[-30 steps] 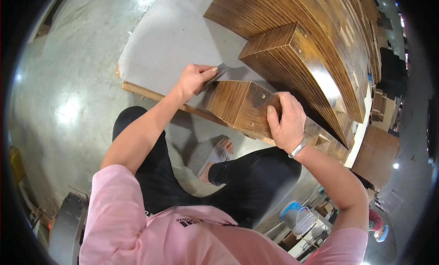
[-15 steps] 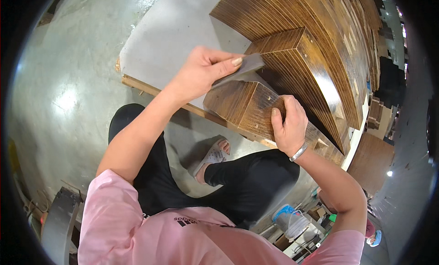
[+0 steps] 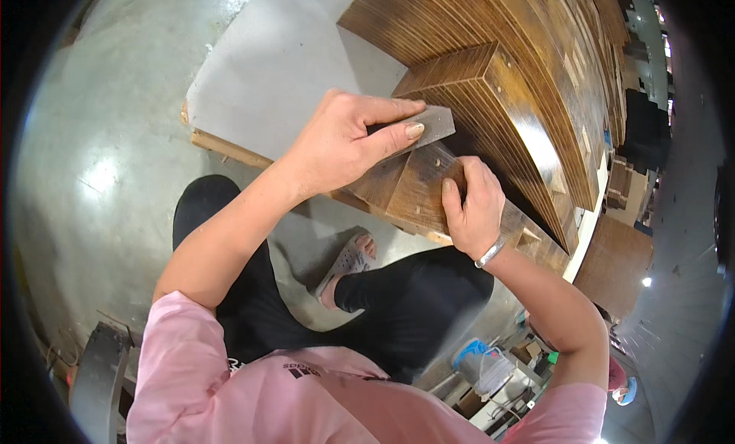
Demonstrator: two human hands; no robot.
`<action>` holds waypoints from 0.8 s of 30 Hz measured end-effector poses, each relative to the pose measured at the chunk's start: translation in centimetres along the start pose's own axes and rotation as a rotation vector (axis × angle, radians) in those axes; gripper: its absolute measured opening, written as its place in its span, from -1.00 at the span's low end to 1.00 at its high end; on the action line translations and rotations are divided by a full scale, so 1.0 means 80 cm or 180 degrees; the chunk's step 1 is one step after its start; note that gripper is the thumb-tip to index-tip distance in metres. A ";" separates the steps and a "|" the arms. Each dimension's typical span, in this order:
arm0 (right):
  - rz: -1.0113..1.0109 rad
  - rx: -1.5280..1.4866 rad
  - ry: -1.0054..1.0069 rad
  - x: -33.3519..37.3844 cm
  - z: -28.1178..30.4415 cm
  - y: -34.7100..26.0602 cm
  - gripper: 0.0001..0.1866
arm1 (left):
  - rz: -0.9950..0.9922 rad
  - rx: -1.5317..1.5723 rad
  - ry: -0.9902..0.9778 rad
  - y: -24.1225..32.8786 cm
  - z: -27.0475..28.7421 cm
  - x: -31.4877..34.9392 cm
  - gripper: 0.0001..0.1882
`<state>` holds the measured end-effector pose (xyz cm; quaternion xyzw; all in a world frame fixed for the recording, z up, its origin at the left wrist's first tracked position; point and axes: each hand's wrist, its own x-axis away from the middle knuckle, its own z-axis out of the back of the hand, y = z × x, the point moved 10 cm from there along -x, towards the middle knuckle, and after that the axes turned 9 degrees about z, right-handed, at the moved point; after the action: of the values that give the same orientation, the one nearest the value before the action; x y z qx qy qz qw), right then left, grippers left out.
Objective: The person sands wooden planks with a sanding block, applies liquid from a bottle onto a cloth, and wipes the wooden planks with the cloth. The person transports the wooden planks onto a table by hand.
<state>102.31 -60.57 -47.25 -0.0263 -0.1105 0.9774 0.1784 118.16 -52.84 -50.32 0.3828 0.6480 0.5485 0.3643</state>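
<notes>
My left hand (image 3: pixel 348 142) is closed, pinching a small grey piece of sandpaper (image 3: pixel 438 125) between thumb and fingers. The sheet lies over the far end of a dark brown wood-grain board (image 3: pixel 406 191), at its upper edge. My right hand (image 3: pixel 476 207), with a silver bracelet at the wrist, grips the same board further right, thumb on its near face and fingers bent over the far edge. Small round holes show in the board's face. Part of its far end is hidden beneath my left hand.
Several similar brown boards (image 3: pixel 490 84) stand stacked just behind, up to the right. They rest on a grey-topped wooden platform (image 3: pixel 253 84) above the floor. My knees are below its front edge. A bucket (image 3: pixel 484 367) stands at lower right, near a person in a blue cap (image 3: pixel 626 392).
My left hand has shifted right and down with the sandpaper, which now looks flatter against the board's end. My right hand keeps its grip. The whole view has moved slightly.
</notes>
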 end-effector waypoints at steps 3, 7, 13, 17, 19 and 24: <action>-0.0002 0.0003 0.0015 0.000 0.000 -0.002 -0.68 | 0.1310 -0.0835 -0.0298 -0.093 0.000 -0.008 -0.63; 0.0005 -0.0007 -0.0010 -0.004 -0.001 0.001 -0.67 | 0.0388 -0.0381 0.0089 -0.056 -0.002 -0.007 -0.67; 0.0005 -0.0036 -0.0050 0.000 -0.004 -0.001 -0.67 | 0.0767 -0.1220 -0.0131 -0.107 0.006 -0.004 -0.69; 0.0027 -0.0035 -0.0048 0.008 0.000 -0.003 -0.68 | 0.0655 -0.0505 -0.0068 -0.072 -0.007 0.001 -0.67; 0.0093 -0.0032 0.0049 -0.002 0.002 -0.006 -0.68 | 0.0698 -0.0409 0.0104 -0.111 0.006 0.005 -0.63; 0.0066 -0.0049 0.0039 -0.002 0.001 -0.002 -0.68 | 0.1576 -0.0970 -0.0393 -0.168 0.001 -0.004 -0.62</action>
<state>102.50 -60.48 -47.11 -0.0349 -0.1167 0.9781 0.1688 117.11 -54.53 -63.59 0.5028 0.4217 0.6873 0.3114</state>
